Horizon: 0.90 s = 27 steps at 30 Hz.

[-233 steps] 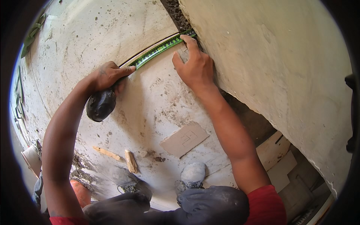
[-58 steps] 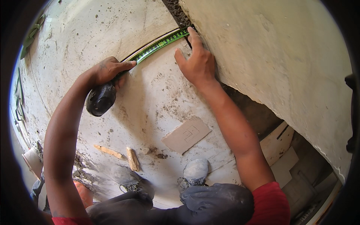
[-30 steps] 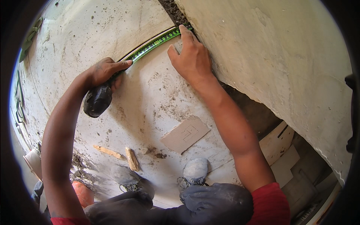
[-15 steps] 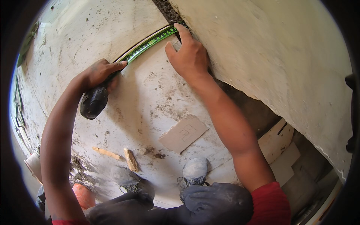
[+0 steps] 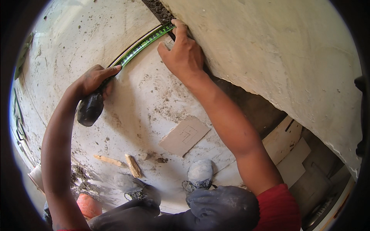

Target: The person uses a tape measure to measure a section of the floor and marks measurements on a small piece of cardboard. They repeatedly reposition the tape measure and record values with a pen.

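Note:
A tape measure's green blade [image 5: 143, 45] is stretched in a shallow arc over the pale board, up to the edge of the wall panel. My left hand [image 5: 95, 78] is closed around its near end, thumb along the blade. Below that hand a black, rounded, shiny object [image 5: 90, 109] sticks out; I cannot make out whether it is the tape's case. At the far end, my right hand [image 5: 184, 54] holds the blade's tip with the index finger by the panel edge. Its thumb is spread away, and the other fingers are partly hidden.
A pale wall panel [image 5: 269, 50] slants along the right, with a dark gap [image 5: 246, 100] beneath it. On the dirt-specked board [image 5: 104, 34] lie a flat offcut [image 5: 185, 136] with pencil lines and two wood pieces [image 5: 133, 166]. My dusty shoe [image 5: 200, 171] rests nearby.
Both hands and the tape appear slightly further left in the picture, as do the board and panel, so the view has shifted a little. Both hands keep their grip on the tape.

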Each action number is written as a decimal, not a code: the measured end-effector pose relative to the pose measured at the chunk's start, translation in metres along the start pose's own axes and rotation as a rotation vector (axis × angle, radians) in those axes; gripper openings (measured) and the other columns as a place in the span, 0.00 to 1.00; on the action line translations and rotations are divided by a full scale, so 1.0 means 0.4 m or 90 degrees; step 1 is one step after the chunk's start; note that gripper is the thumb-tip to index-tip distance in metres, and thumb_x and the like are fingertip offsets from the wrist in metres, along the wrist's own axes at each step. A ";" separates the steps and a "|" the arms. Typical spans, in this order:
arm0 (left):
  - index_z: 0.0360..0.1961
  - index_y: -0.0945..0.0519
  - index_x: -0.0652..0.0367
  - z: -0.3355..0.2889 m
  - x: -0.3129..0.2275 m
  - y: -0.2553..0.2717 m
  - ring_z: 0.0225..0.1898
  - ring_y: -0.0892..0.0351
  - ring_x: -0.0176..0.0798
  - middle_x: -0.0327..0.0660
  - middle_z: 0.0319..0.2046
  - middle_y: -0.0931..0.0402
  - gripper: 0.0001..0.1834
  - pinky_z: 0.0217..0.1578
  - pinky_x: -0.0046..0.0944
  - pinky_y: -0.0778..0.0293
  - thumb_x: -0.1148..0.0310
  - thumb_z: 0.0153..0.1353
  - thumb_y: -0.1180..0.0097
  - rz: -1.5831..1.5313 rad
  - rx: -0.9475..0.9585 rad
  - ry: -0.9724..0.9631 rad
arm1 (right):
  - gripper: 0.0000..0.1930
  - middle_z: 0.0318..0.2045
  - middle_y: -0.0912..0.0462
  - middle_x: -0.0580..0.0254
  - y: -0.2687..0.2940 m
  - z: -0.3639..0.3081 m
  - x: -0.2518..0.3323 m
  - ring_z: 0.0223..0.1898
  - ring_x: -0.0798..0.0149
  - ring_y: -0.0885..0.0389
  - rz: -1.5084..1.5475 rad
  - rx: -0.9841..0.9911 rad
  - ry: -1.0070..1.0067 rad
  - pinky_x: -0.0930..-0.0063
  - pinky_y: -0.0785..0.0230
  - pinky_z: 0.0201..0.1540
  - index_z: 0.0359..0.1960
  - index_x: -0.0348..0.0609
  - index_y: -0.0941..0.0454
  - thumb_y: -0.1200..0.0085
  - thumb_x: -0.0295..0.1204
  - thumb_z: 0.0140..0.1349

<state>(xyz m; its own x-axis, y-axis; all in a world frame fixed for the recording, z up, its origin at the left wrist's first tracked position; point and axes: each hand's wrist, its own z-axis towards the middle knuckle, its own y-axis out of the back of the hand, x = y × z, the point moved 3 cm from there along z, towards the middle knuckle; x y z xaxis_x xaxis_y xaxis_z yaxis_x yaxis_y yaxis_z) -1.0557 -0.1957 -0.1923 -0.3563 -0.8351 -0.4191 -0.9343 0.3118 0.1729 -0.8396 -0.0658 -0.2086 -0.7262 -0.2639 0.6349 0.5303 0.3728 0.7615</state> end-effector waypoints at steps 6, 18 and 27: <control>0.15 0.23 0.63 0.007 0.010 0.003 0.14 0.23 0.36 0.41 0.12 0.27 0.38 0.20 0.36 0.24 0.35 0.64 0.50 -0.006 0.004 0.011 | 0.28 0.39 0.16 0.40 0.005 -0.008 -0.003 0.41 0.37 0.17 0.003 -0.027 0.068 0.51 0.25 0.47 0.60 0.50 0.32 0.39 0.38 0.57; 0.15 0.22 0.62 0.004 0.006 0.002 0.14 0.24 0.35 0.40 0.13 0.27 0.38 0.20 0.36 0.24 0.35 0.63 0.49 -0.009 -0.003 0.016 | 0.22 0.45 0.16 0.44 0.002 -0.012 -0.009 0.41 0.41 0.17 0.005 -0.075 0.174 0.53 0.23 0.45 0.54 0.45 0.26 0.41 0.34 0.57; 0.15 0.22 0.62 0.003 0.005 0.001 0.14 0.24 0.35 0.40 0.13 0.26 0.38 0.20 0.35 0.25 0.35 0.64 0.50 0.001 -0.008 -0.001 | 0.22 0.36 0.15 0.42 -0.002 -0.010 -0.012 0.36 0.40 0.16 -0.006 -0.098 0.187 0.52 0.23 0.41 0.54 0.46 0.27 0.40 0.34 0.57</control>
<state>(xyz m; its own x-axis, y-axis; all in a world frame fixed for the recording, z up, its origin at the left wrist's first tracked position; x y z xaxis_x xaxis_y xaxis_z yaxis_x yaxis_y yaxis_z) -1.0566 -0.1966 -0.1941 -0.3578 -0.8339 -0.4202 -0.9335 0.3071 0.1854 -0.8348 -0.0685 -0.2118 -0.5860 -0.5200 0.6215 0.6004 0.2365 0.7639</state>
